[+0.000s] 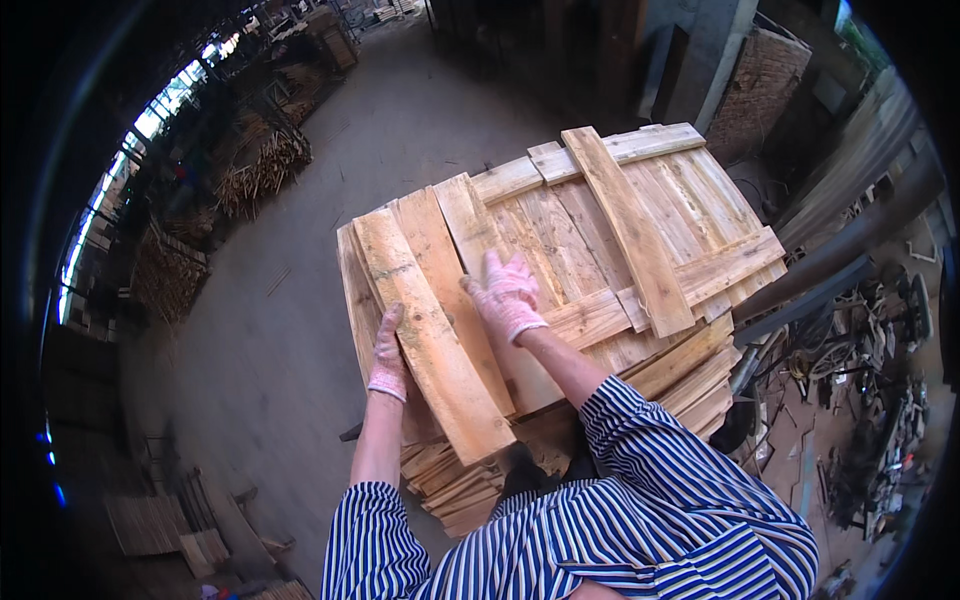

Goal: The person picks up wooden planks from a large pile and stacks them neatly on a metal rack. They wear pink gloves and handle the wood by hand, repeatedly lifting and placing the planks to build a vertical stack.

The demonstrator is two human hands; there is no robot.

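A thick, loose wooden board [425,330] lies slanted over the left end of a stack of planks, its near end jutting toward me. My left hand [389,362], in a pinkish knit glove, grips this board's left edge, its fingers partly hidden. To the right, my right hand [510,297], in a matching glove, has its fingers apart over a second board [466,222]. Between these two lies a smoother, orange-toned board [432,225]. Beneath them is a layer of side-by-side planks [545,225], with crosswise boards [725,262] along its edges.
A single board [630,235] lies across the right part of the stack. More planks [690,385] are piled below, near my body. Scrap and metal parts [870,430] litter the right side. Bundled wood sticks [262,172] stand at the far left, and a brick-faced block [765,85] at the back right.
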